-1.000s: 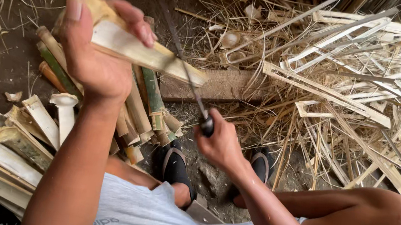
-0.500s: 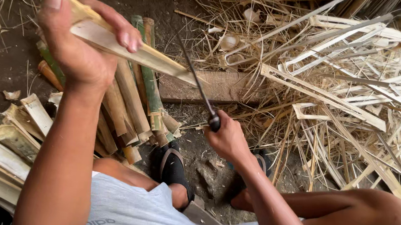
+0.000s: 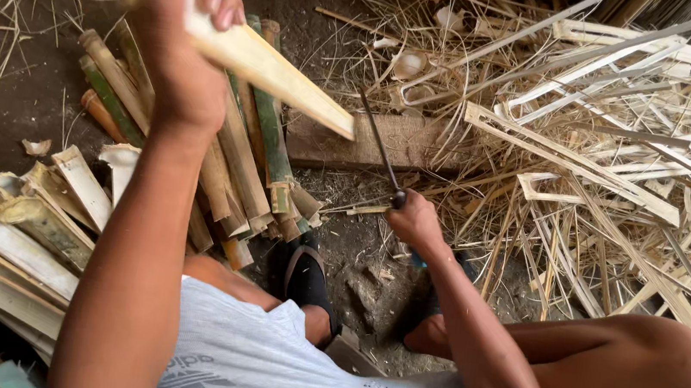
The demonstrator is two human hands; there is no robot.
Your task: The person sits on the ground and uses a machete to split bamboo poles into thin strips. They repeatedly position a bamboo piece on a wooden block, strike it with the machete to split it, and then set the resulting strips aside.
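Note:
My left hand [image 3: 179, 45] is raised near the top left, shut on a pale split bamboo piece [image 3: 268, 72] that slants down to the right. Its lower end hangs just above a flat wooden block [image 3: 386, 142] on the ground. My right hand [image 3: 413, 221] grips the handle of a long dark knife [image 3: 377, 144], whose blade points up and to the left, close to the bamboo piece's tip but apart from it.
A bundle of green and tan bamboo sections [image 3: 228, 155] lies under my left arm. Cut pale bamboo chunks [image 3: 22, 218] are stacked at the lower left. A heap of thin bamboo strips [image 3: 627, 157] covers the right side. My sandalled feet [image 3: 306, 272] rest on dirt.
My left hand has lifted the bamboo piece up and toward the camera. The right hand with the knife has drawn slightly back and down.

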